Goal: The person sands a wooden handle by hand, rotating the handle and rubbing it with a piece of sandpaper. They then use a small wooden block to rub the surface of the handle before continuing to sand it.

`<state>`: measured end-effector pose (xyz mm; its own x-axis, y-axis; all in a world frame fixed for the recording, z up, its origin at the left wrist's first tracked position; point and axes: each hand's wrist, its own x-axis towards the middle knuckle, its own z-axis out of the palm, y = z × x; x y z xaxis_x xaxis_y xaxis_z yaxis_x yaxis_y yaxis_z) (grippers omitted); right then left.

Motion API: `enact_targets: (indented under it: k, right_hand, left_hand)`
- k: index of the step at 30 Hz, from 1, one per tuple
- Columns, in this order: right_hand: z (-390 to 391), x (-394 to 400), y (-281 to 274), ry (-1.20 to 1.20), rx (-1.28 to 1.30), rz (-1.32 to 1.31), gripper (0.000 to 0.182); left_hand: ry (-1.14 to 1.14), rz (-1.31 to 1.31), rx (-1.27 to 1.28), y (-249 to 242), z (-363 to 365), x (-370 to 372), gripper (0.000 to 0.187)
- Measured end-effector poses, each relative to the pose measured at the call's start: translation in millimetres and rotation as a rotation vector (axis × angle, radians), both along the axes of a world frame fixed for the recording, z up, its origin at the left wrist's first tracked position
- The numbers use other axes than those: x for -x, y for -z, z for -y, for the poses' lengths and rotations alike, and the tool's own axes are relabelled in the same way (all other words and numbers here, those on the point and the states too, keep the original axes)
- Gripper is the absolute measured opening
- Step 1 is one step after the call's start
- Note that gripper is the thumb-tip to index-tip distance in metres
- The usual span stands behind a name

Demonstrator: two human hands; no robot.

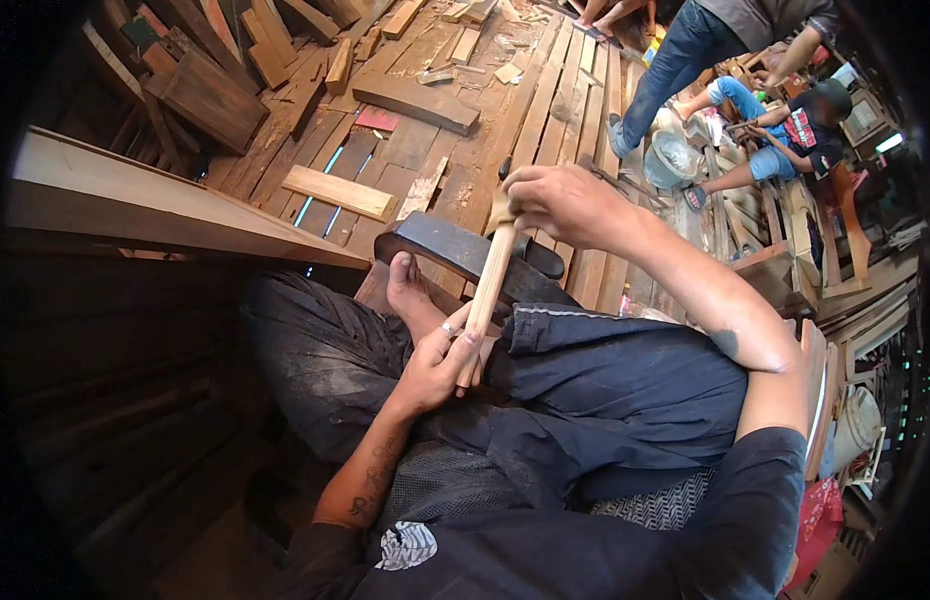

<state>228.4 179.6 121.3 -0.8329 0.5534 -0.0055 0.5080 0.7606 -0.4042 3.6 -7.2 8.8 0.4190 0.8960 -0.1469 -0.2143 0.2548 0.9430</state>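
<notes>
A pale fluted wooden stick (493, 275) slants up across my lap, its upper end wider and darker tan. Around its lower part my left hand (440, 362) is closed, a ring on one finger. My right hand (565, 207) is at the upper end, its fingers curled in against the tan part. Behind the stick, a dark block-like bench piece (445, 243) lies close to my bare foot (406, 285).
Wooden boards (340, 192) and a thick plank (417, 103) lie on the slatted floor. A long beam (175, 205) runs along the left. At upper right, one person (675, 60) stands and another (785, 130) sits beside a white bucket (673, 158).
</notes>
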Motion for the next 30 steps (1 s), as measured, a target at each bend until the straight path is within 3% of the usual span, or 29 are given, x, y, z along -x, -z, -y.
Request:
enact_targets:
  k: [2, 6, 9, 13, 16, 17, 20, 21, 24, 25, 28, 30]
  right_hand:
    - [0.3, -0.2, 5.0, 0.088, -0.132, 0.115, 0.025]
    - [15.6, 12.9, -11.8, -0.023, 0.316, 0.092, 0.022]
    - [5.9, 4.9, -12.3, 0.059, 0.215, 0.035, 0.022]
    - [13.1, 10.2, -2.6, 0.080, 0.003, 0.172, 0.026]
    - [14.5, 16.6, -10.0, -0.161, 0.200, 0.142, 0.029]
    - [10.7, 16.1, -13.2, -0.105, 0.383, 0.142, 0.032]
    - [-2.7, -1.3, 3.2, 0.054, 0.108, 0.052, 0.033]
    - [2.6, 0.1, -3.2, 0.091, 0.035, 0.129, 0.034]
    - [13.6, 7.0, -4.6, -0.129, 0.197, 0.008, 0.032]
    - [18.8, 13.7, -11.8, -0.093, 0.371, 0.058, 0.033]
    - [12.8, 10.4, -6.4, -0.075, 0.329, 0.008, 0.033]
    - [3.5, 5.3, 3.4, -0.065, 0.156, 0.006, 0.033]
  left_hand:
    - [-0.007, -0.004, -0.011, 3.8, 1.3, -1.1, 0.052]
    - [0.007, -0.007, -0.019, 2.8, 0.1, -0.3, 0.052]
    - [-0.016, -0.016, -0.051, 9.4, 0.2, -1.9, 0.052]
    - [0.000, 0.010, -0.038, 8.0, -2.3, -2.0, 0.052]
    - [0.022, 0.024, -0.011, 1.7, -1.1, 0.1, 0.051]
    - [0.044, 0.018, 0.003, -3.4, -1.6, 3.6, 0.051]
    - [0.037, 0.017, 0.014, -9.5, -3.8, 4.5, 0.050]
    - [0.020, 0.020, 0.016, -9.8, -3.5, 3.3, 0.049]
    - [0.002, 0.025, 0.028, -3.4, -2.0, 1.1, 0.049]
    - [0.014, 0.038, 0.047, -3.1, -1.6, 1.8, 0.049]
    - [0.020, 0.070, 0.084, -4.3, -2.7, 6.4, 0.050]
    - [0.001, 0.085, 0.091, -1.4, -2.9, 5.7, 0.050]
